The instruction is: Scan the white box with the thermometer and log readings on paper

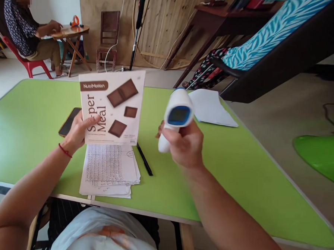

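My left hand (77, 131) grips the left edge of a flat white box (118, 116) printed "NutriMotion" and "Meal", with brown chocolate pieces pictured on it. The thumb lies over the print, and the box is held up above the table. In my right hand (189, 142) is a white infrared thermometer (179, 102) with a blue-rimmed screen facing me; the fingers wrap round its handle. Below the box lies a stack of handwritten papers (110, 169), partly covered from view. A black pen (144, 159) rests just right of the papers.
A dark phone (69, 124) lies on the green table (228, 181) behind my left hand. White sheets (211, 107) are at the far right edge. A person in patterned blue clothing (274, 30) sits beyond; another person (24, 31) sits at a small round table (72, 31).
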`<action>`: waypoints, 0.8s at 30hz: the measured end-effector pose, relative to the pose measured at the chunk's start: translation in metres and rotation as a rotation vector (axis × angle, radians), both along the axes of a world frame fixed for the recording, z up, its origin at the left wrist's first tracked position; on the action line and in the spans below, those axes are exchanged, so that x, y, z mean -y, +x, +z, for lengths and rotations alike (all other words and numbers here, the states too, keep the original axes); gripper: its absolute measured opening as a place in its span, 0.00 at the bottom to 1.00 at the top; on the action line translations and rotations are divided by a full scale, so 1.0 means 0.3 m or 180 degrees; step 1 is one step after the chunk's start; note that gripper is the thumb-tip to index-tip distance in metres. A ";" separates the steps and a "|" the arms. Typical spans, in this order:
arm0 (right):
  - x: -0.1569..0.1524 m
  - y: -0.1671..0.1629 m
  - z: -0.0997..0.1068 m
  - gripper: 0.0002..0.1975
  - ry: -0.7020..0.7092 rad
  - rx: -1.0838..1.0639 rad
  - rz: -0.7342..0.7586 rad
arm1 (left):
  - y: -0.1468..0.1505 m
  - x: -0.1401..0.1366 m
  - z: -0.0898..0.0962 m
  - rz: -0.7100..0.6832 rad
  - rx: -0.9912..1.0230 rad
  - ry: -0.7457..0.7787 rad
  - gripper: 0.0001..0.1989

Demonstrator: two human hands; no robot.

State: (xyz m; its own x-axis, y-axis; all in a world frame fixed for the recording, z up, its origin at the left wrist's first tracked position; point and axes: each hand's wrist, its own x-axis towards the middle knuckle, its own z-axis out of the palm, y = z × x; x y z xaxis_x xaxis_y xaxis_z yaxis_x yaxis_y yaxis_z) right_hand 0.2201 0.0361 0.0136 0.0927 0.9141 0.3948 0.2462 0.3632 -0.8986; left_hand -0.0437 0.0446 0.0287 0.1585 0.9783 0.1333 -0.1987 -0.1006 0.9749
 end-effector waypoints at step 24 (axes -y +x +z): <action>0.138 -0.175 0.032 0.16 -0.1450 -0.1353 0.1732 | 0.001 0.045 -0.056 0.0282 -0.1434 0.0171 0.29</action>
State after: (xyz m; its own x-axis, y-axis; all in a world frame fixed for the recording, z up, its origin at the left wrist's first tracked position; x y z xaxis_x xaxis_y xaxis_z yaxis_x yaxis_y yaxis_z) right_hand 0.1675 -0.0053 0.0233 -0.3512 0.9363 0.0059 -0.2530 -0.0888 -0.9634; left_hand -0.0435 0.0310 0.0121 0.1283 0.9843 0.1213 0.2552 -0.1510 0.9550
